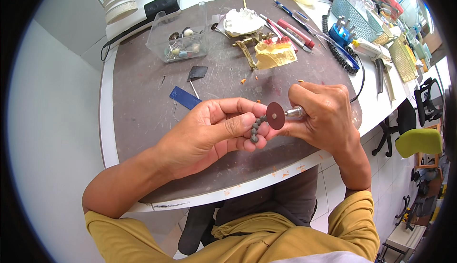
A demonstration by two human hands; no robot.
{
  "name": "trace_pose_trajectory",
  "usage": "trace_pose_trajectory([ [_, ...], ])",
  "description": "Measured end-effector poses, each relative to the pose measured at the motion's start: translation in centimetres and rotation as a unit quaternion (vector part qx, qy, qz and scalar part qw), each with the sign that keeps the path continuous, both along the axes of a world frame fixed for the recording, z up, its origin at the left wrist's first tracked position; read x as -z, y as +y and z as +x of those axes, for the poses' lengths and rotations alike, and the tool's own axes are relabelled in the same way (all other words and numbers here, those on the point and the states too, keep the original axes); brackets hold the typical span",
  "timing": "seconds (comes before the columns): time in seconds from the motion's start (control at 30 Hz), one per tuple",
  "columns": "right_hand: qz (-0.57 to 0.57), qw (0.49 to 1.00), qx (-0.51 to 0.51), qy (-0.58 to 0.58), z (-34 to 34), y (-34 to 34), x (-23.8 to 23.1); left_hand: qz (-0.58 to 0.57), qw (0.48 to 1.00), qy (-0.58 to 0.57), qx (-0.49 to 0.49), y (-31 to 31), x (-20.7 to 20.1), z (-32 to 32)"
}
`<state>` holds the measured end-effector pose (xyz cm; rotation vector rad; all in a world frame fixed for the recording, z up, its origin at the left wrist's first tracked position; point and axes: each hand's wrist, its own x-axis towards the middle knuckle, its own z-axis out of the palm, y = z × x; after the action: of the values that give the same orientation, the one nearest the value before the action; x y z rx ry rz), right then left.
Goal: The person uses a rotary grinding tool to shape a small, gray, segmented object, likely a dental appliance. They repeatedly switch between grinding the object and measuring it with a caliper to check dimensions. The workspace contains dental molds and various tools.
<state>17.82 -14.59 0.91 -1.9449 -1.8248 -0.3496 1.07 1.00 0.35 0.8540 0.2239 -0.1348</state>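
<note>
Between the thumb and fingers of my left hand (pixel 204 132) is a curved grey dental bridge framework (pixel 255 130), a row of rounded tooth-like units. My right hand (pixel 328 113) grips a silver rotary handpiece (pixel 296 112) tipped with a flat reddish-brown disc (pixel 275 109). The disc is right beside the upper end of the framework; whether they touch, I cannot tell. Both hands meet above the near part of the brown work mat (pixel 152 106). Farther off, a yellow dental model (pixel 276 57) with red teeth and a white plaster model (pixel 243 21) sit with a brass articulator (pixel 243 55).
A clear plastic box (pixel 183 55) of polishing tips stands far left. Nearer lie a blue strip (pixel 184 97) and a dark square piece (pixel 198 72). Pens, a brush and knife-like tools are spread at the far right, beside a coiled black cord (pixel 343 62) and blue basket (pixel 357 14).
</note>
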Motion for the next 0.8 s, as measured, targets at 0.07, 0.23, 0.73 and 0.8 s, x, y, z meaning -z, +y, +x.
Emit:
trace_pose_trajectory([
  [0.07, 0.002, 1.0, 0.001, -0.003, -0.01, -0.03, -0.05, 0.0, 1.0, 0.002, 0.0, -0.03, -0.07, 0.02],
  [0.23, 0.0, 1.0, 0.0, -0.004, 0.0, 0.03, -0.03, 0.0, 1.0, -0.003, 0.001, -0.09, -0.09, 0.03],
  [0.73, 0.007, 1.0, -0.002, -0.008, 0.06, 0.07, -0.07, -0.004, 1.0, -0.003, -0.001, -0.07, -0.14, 0.04],
  [0.8, 0.006, 1.0, -0.005, -0.01, 0.04, 0.09, -0.04, -0.004, 1.0, -0.006, 0.002, -0.02, -0.03, 0.03],
])
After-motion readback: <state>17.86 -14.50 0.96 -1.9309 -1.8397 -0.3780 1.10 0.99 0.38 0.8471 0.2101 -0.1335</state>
